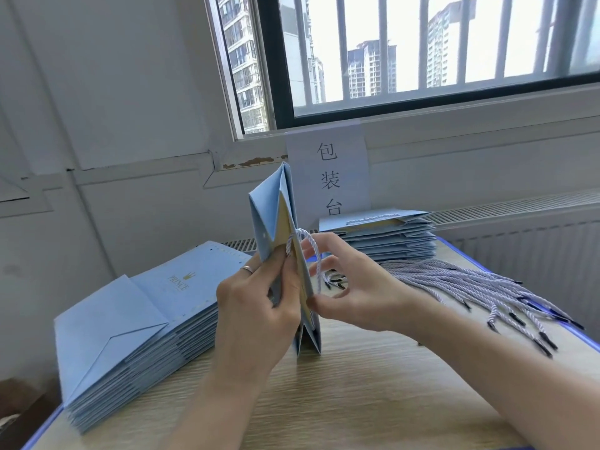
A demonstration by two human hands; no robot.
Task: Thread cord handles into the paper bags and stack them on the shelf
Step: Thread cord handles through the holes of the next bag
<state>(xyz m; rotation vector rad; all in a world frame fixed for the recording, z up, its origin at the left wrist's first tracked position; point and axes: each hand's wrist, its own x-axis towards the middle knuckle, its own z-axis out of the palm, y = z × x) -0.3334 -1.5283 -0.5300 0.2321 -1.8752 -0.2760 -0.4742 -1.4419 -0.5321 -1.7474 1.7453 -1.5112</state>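
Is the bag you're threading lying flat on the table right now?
No, the bag stands upright on the table, gripped by the left hand.

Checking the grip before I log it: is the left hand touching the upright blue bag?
Touching. The head view shows the left hand pinching the upright blue bag at its edge.

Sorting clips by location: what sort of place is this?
Probably a packing bench in a workshop: stacks of flat blue paper bags, loose cord handles on the table, a wall sign reading 包装台.
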